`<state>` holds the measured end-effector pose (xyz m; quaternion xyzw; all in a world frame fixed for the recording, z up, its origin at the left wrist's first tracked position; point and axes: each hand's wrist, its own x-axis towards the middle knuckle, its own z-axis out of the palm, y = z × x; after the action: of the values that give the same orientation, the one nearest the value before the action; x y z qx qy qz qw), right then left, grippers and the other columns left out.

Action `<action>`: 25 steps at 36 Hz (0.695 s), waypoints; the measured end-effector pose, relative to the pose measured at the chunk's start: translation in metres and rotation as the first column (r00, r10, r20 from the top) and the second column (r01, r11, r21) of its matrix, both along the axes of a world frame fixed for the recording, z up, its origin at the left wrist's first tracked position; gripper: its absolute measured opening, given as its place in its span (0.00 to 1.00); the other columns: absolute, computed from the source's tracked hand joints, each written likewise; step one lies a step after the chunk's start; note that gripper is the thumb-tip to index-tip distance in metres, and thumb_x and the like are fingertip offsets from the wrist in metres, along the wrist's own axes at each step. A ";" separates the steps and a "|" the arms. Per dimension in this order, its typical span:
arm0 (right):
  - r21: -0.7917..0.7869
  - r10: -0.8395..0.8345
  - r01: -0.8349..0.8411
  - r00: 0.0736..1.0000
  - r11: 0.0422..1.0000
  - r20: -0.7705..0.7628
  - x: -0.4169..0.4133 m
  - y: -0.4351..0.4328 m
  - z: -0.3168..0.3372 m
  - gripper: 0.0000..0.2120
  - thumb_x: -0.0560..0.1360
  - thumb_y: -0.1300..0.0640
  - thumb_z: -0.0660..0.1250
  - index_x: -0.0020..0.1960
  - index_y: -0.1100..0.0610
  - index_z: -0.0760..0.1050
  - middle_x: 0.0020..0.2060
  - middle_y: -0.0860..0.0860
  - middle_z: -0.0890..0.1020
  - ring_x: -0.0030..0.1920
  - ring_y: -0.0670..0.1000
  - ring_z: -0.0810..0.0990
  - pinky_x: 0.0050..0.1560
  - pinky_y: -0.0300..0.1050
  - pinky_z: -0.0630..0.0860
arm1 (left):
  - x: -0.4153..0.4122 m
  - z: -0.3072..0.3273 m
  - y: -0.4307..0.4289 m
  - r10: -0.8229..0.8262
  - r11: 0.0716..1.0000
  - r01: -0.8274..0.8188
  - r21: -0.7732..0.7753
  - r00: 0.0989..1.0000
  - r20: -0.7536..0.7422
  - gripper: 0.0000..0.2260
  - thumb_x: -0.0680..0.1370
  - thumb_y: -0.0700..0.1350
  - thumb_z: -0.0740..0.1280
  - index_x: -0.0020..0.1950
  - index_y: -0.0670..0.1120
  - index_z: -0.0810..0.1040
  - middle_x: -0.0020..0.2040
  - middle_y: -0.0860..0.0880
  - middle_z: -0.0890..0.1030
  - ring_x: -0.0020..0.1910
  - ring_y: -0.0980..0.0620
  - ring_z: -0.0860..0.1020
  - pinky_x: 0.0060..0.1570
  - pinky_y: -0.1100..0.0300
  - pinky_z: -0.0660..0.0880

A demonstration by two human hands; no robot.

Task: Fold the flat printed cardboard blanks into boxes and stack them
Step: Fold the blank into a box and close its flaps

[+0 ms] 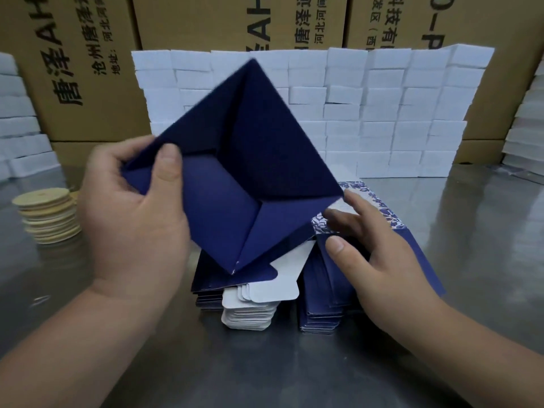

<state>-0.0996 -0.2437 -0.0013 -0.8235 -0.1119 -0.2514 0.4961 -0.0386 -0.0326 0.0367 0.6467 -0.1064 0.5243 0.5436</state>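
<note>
A dark blue box (241, 160), partly folded and open towards me, is held up above the table. My left hand (138, 219) grips its left wall, thumb inside. Below it lies a stack of flat blanks (323, 301), blue with white rounded tabs (256, 307) and a blue-and-white floral print (379, 207) at the far end. My right hand (374, 251) rests on that stack, fingers spread, thumb on the top blank, just under the box's right corner. Whether it grips a blank is unclear.
A wall of stacked white boxes (382, 113) stands behind on the steel table (265, 372). Brown shipping cartons (88, 69) rise at the back. A pile of pale yellow round discs (48, 213) sits at left. More white boxes (20, 134) stand far left.
</note>
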 end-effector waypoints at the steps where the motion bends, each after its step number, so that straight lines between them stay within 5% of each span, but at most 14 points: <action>1: -0.008 0.010 -0.010 1.000 1.000 0.003 0.000 0.000 0.000 0.28 0.62 0.32 0.59 0.61 0.27 0.58 0.60 0.30 0.73 0.62 0.31 0.70 0.66 0.45 0.68 | 0.001 -0.001 -0.001 -0.002 0.999 0.002 -0.033 1.000 -0.026 0.11 0.73 0.65 0.59 0.50 0.62 0.73 0.48 0.59 0.78 0.49 0.59 0.77 0.48 0.67 0.72; 4: -0.079 0.065 -0.060 0.996 0.995 0.053 -0.002 0.001 0.003 0.32 0.67 0.35 0.57 0.70 0.36 0.58 0.64 0.33 0.72 0.66 0.32 0.67 0.67 0.47 0.67 | -0.004 -0.002 -0.006 -0.084 0.996 0.082 -0.037 0.994 -0.065 0.22 0.73 0.63 0.59 0.54 0.47 0.75 0.50 0.51 0.79 0.47 0.60 0.77 0.45 0.69 0.71; 8: -0.115 0.138 -0.120 0.976 0.986 0.167 -0.001 -0.001 0.006 0.31 0.72 0.41 0.54 0.73 0.52 0.59 0.63 0.30 0.70 0.66 0.35 0.68 0.61 0.33 0.66 | -0.019 -0.009 -0.021 -0.230 0.973 0.233 0.010 0.968 -0.102 0.03 0.75 0.53 0.61 0.45 0.56 0.69 0.45 0.61 0.74 0.40 0.72 0.74 0.39 0.78 0.68; 13: 0.029 0.081 -0.096 0.938 0.995 0.337 0.001 -0.002 0.006 0.21 0.74 0.47 0.52 0.67 0.45 0.60 0.59 0.22 0.69 0.60 0.26 0.67 0.54 0.19 0.62 | -0.024 -0.019 -0.023 -0.280 0.907 0.346 0.238 0.921 -0.270 0.12 0.67 0.62 0.56 0.44 0.58 0.67 0.43 0.58 0.74 0.42 0.67 0.73 0.40 0.73 0.68; 15: 0.101 0.090 -0.130 0.940 0.986 0.328 0.004 -0.003 0.005 0.20 0.75 0.46 0.51 0.67 0.44 0.64 0.60 0.27 0.72 0.61 0.30 0.70 0.56 0.24 0.66 | -0.022 -0.020 -0.023 -0.312 0.887 0.388 0.249 0.903 -0.295 0.15 0.66 0.63 0.55 0.47 0.58 0.67 0.45 0.58 0.74 0.44 0.68 0.73 0.42 0.74 0.68; 19: 0.279 0.141 -0.200 0.966 0.939 0.217 0.008 -0.004 0.001 0.25 0.75 0.37 0.51 0.65 0.45 0.73 0.61 0.43 0.78 0.64 0.46 0.75 0.65 0.52 0.69 | -0.019 -0.019 -0.021 -0.332 0.854 0.428 0.296 0.887 -0.322 0.15 0.67 0.64 0.53 0.50 0.61 0.67 0.48 0.64 0.74 0.48 0.74 0.72 0.43 0.79 0.65; 23: 0.447 0.238 -0.235 0.970 0.863 0.050 0.012 -0.010 0.005 0.28 0.72 0.33 0.47 0.62 0.40 0.76 0.51 0.46 0.84 0.52 0.49 0.83 0.53 0.49 0.77 | -0.017 -0.022 -0.024 -0.298 0.822 0.430 0.373 0.884 -0.361 0.17 0.68 0.65 0.51 0.52 0.62 0.69 0.51 0.65 0.76 0.51 0.74 0.71 0.45 0.78 0.66; 25: 0.555 0.204 -0.180 0.979 0.812 0.019 0.014 -0.015 0.010 0.29 0.75 0.34 0.46 0.68 0.46 0.71 0.58 0.48 0.81 0.58 0.50 0.80 0.60 0.51 0.75 | -0.016 -0.021 -0.026 -0.395 0.856 0.474 0.206 0.858 -0.328 0.17 0.69 0.64 0.52 0.52 0.63 0.71 0.51 0.68 0.77 0.53 0.73 0.73 0.54 0.74 0.68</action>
<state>-0.0855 -0.2583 0.0086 -0.6340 -0.1066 -0.2043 0.7382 -0.0550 -0.0582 0.0160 0.7416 -0.2477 0.2716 0.5612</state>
